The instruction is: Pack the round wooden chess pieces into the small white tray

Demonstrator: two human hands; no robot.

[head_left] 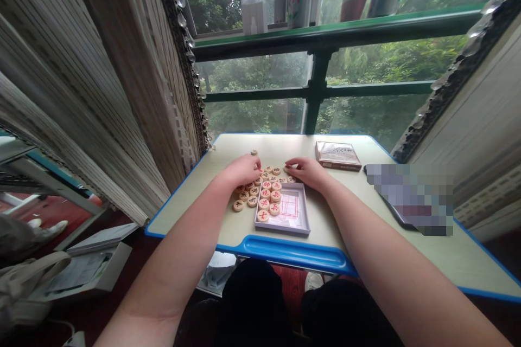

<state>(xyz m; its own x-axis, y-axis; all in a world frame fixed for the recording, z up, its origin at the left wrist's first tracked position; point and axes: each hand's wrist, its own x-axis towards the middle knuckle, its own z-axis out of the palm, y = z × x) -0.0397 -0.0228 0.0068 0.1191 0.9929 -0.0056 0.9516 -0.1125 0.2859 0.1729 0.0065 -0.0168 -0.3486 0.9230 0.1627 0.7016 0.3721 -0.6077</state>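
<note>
Several round wooden chess pieces with red or black characters lie in a heap on the beige table. A shallow white box sits in front of them, with a few pieces in its left part. My left hand rests palm down at the heap's left edge, fingers curled over some pieces. At the heap's right edge lies my right hand, its fingertips pinched on pieces. One piece lies apart, farther back.
A box lid with a printed picture lies at the back right. A dark flat object, partly blurred out, is on the right. The table has a blue rim with a tray groove in front. Curtains hang on both sides; a window is behind.
</note>
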